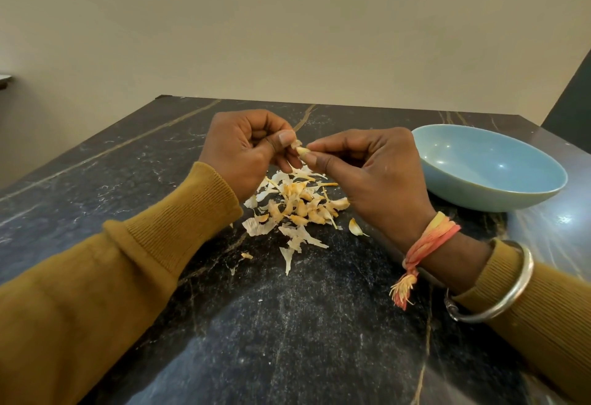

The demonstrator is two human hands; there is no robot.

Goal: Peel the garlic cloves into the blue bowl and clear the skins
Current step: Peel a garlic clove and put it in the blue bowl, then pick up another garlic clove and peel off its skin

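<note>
Both my hands meet above the pile, pinching one small garlic clove (301,150) between them. My left hand (248,151) grips it with thumb and curled fingers; my right hand (371,171) pinches its other end with thumb and forefinger. Below them a pile of papery skins and cloves (295,206) lies on the dark marble table (128,174). A single clove (355,227) rests apart at the pile's right edge. The blue bowl (489,167) stands to the right of my right hand, and I see nothing inside it.
A small skin scrap (246,256) lies alone on the table nearer to me than the pile. The table's far edge meets a beige wall. A dark panel (572,97) rises at the far right. My right wrist wears a thread band and a metal bangle.
</note>
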